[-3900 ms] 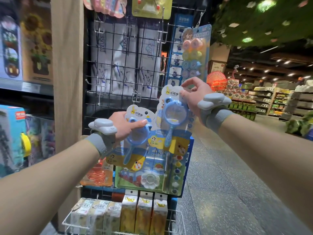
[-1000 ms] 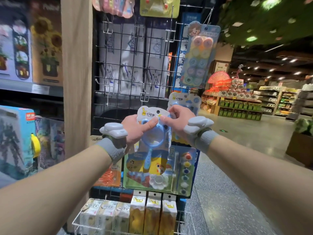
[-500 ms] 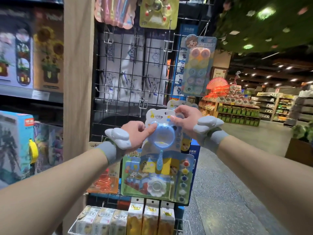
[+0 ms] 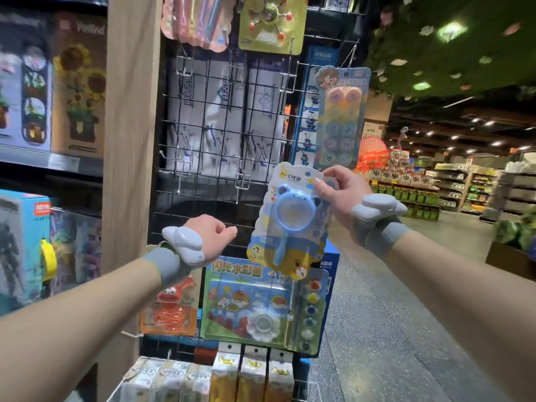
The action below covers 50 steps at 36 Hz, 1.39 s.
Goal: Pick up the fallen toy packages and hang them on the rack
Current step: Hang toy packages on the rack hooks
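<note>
Head view: motion blur, print on packs unreadable. Right hand (image 4: 345, 195) centre-right, thumb and fingers pinching top right corner of toy package (image 4: 290, 227): one, tilted, in front of wire rack (image 4: 203, 134), on no hook. Card edge behind it, unclear whether second pack. Left hand (image 4: 210, 237) centre-left, fingers curled, holding nothing, fingertips hidden. Five hung packs on rack; top two cut off by frame edge.
</note>
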Tool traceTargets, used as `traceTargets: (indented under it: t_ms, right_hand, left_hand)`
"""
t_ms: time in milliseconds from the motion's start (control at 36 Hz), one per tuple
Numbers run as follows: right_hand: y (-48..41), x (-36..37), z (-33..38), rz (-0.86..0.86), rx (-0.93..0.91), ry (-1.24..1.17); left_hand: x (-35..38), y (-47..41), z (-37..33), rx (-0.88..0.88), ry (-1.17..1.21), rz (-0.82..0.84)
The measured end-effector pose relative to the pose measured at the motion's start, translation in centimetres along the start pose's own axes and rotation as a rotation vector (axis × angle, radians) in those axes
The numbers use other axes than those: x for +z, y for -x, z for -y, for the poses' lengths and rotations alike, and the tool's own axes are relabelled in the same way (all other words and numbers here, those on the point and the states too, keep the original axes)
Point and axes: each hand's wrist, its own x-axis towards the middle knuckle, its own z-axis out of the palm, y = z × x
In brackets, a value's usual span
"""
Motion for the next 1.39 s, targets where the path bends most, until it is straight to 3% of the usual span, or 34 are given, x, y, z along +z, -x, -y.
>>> traceTargets:
  t_ms: [389,1389]
  right_hand:
    - [-0.9,-0.5,0.2,-0.071,0.032,0.065]
    - [-0.8,-0.7,-0.7,-0.027,0.147,0.171]
  left_hand:
    - [-0.4,0.8,0.1,-0.008,0.008,0.03]
    - [0.8,2.1,0.6,-0.011,0.07,0.053]
